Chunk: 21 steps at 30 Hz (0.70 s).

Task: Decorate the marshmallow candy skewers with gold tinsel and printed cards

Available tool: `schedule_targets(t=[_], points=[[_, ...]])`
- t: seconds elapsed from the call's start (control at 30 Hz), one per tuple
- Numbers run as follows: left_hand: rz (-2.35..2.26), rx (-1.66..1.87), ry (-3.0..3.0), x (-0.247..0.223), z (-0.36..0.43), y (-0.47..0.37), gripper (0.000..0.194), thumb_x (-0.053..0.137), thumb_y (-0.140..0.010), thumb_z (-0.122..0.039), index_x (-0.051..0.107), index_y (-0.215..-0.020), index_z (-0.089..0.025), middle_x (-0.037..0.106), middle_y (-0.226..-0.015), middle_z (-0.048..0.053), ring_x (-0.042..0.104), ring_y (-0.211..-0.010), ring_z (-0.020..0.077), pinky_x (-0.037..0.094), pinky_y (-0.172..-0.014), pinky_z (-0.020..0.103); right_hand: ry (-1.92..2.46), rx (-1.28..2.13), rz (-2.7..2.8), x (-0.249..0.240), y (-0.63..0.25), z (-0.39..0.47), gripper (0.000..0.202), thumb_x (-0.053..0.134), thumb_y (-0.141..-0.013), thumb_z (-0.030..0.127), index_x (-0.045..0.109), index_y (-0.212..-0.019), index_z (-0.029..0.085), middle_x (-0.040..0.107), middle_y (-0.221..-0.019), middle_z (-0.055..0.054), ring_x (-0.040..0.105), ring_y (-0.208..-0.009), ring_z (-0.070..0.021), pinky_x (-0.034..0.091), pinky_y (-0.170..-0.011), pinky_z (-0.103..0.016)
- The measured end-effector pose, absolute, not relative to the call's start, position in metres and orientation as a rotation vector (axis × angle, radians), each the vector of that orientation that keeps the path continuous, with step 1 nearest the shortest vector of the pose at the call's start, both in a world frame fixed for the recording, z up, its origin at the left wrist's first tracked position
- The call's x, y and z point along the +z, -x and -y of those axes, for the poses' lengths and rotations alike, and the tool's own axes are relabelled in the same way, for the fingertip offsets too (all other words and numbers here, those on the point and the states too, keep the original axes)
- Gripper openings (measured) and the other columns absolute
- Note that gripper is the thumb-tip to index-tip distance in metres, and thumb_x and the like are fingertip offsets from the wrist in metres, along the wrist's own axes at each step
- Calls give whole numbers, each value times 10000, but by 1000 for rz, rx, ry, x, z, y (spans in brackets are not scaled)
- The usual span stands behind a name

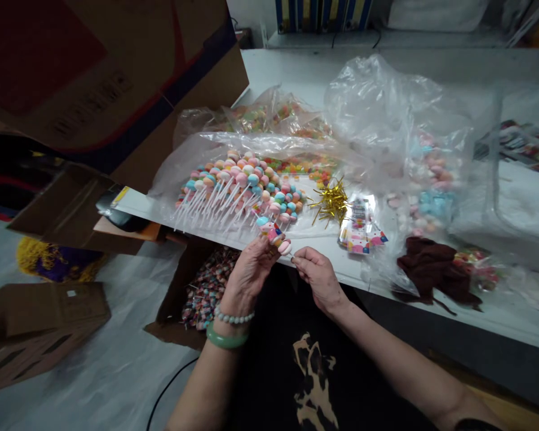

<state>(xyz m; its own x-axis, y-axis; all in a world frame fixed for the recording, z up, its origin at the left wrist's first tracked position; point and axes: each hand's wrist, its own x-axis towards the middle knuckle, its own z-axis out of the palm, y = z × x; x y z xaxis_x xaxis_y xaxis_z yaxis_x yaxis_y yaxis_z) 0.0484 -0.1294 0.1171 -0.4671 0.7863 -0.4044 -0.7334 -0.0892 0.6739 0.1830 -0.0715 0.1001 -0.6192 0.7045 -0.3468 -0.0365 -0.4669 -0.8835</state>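
Observation:
A marshmallow lollipop (pixel 284 247) with pastel balls, partly in a colourful printed wrapper, is held over the table's front edge. My left hand (pixel 251 263) closes around its middle, wearing a bead bracelet and a green bangle. At its lower end, my right hand (pixel 318 276) pinches what looks like the stick; the fingertips hide most of it. Just beyond lies a pile of marshmallow lollipops (pixel 238 179) with white sticks toward me. Gold twist ties (pixel 331 202) form a bunch to the right. Beside them is a stack of printed wrappers (pixel 360 226).
Clear plastic bags of gummy candy (pixel 269 114) and loose marshmallows (pixel 435 200) cover the table's back and right. A dark brown cloth (pixel 433 269) lies at the right front. Below the table stands a cardboard box of wrapped lollipops (pixel 209 287). A large carton (pixel 117 78) looms at upper left.

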Motion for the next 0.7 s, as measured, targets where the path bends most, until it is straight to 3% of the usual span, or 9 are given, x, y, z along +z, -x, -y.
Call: schedule_targets(t=[0.23,0.4,0.5,0.57,0.7], points=[[-1017,1841,-45,135,117,-20,223,724,-795,-324,679,-926,-149,717,-836,48,690,-788,167,559,-759,300,969,2022,1475,100,-187,69,134,580,-782,290,554,-696,190,413,-566,61,341,-527,-92,262,-511,-238],[-1087,1998,-111,128,108,-45,237,757,-758,-356,647,-835,-160,670,-733,12,697,-794,174,540,-686,253,1051,1435,1816,102,-191,72,158,527,-825,268,539,-681,201,450,-607,36,405,-590,-120,318,-599,-270],[-1117,2051,-92,121,110,-61,276,747,-761,-402,617,-829,-169,661,-736,6,692,-778,159,522,-654,230,1018,1318,1877,102,-192,74,153,516,-828,257,546,-686,208,467,-619,26,418,-605,-129,324,-621,-281],[-1104,2027,-69,119,113,-64,283,751,-757,-401,605,-827,-170,646,-716,-3,689,-770,153,523,-677,239,1005,1507,1815,101,-192,74,151,540,-814,260,546,-672,208,465,-611,27,413,-598,-126,322,-599,-273],[-1078,1941,-34,118,117,-66,288,739,-767,-409,603,-834,-165,635,-716,-6,691,-818,168,529,-761,284,933,2340,1231,97,-189,68,141,624,-736,272,536,-667,188,370,-522,68,261,-463,-73,186,-457,-228]])
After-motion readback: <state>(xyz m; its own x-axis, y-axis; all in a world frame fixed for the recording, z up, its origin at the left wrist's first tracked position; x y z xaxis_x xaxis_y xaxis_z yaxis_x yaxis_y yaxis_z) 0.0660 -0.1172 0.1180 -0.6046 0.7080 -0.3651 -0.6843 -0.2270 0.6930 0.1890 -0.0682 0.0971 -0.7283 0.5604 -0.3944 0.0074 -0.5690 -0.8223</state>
